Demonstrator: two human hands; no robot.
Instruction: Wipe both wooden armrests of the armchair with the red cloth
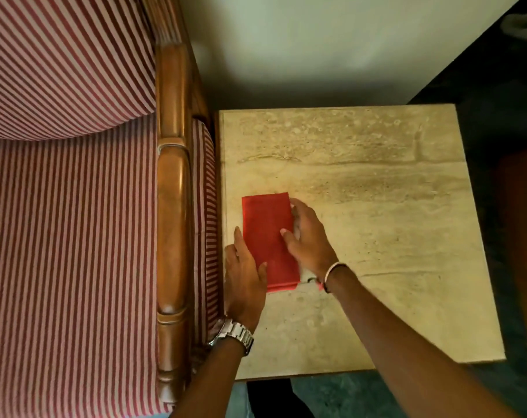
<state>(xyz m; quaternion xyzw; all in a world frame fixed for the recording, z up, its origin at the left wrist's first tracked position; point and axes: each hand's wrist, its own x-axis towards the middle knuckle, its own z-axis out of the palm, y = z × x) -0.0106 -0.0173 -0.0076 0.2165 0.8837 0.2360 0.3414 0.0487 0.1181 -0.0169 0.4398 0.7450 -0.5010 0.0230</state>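
A folded red cloth (266, 233) lies flat on a beige stone side table (377, 206), near its left edge. My left hand (244, 279), a metal watch on its wrist, rests against the cloth's left and lower edge with the thumb on top of it. On the cloth's right side lies my right hand (307, 239), fingers curled over that edge. A polished wooden armrest (171, 206) of the striped armchair (69, 221) runs front to back just left of the table. The other armrest is out of view.
A pale wall (316, 40) rises behind the table. Dark floor (497, 70) shows to the right and below the table's front edge. The armchair's padded striped side presses close to the table's left edge.
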